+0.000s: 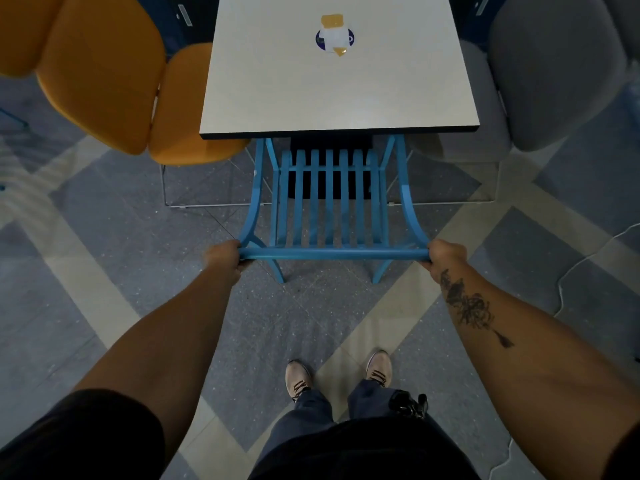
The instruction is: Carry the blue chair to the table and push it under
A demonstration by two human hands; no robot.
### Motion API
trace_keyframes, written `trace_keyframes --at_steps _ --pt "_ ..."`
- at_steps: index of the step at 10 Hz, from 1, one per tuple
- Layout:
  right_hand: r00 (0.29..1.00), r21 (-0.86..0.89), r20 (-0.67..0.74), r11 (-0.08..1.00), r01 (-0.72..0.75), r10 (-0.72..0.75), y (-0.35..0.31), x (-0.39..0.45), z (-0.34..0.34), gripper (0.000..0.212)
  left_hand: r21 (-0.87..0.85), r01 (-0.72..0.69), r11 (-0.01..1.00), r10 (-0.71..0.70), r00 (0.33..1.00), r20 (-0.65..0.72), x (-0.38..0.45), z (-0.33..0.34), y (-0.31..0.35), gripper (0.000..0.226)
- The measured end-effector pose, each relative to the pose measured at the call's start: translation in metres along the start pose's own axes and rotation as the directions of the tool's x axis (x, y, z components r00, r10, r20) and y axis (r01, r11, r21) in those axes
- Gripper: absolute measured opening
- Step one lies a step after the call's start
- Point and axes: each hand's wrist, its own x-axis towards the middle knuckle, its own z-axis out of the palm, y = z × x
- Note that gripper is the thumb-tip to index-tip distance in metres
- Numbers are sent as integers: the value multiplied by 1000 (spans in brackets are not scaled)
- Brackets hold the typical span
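The blue chair [330,216] with a slatted back stands straight in front of me. Its seat is hidden beneath the white square table [332,95], and only the backrest and rear legs show. My left hand [225,255] grips the left end of the chair's top rail. My right hand [445,254] grips the right end of the same rail. Both arms reach forward at nearly full stretch. The table's near edge lies just above the top of the chair's slats.
An orange padded chair [114,81] stands at the table's left side and a grey padded chair [540,71] at its right. A small sticker and paper item [334,36] sits on the tabletop. My feet [339,374] rest on the patterned tile floor behind the chair.
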Motion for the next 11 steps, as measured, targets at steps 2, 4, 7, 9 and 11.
trace_keyframes --at_steps 2,4,7,9,11 --pt "882 -758 38 561 332 -471 10 -13 -3 48 865 -407 292 569 801 184 -6 -3 -17 54" --pt "649 -779 627 -353 518 -431 29 -34 14 88 830 -417 -370 453 699 554 -15 3 -29 71" --pt "632 -746 666 -363 558 -396 25 -42 16 71 750 -496 -437 320 693 646 -22 8 -22 57" --pt "712 -789 615 -286 545 -339 14 -66 24 88 762 -501 -410 330 697 636 -41 10 -12 79" --pt "602 -744 664 -307 594 -444 -25 -109 45 99 755 -417 -506 524 546 653 -76 23 34 91"
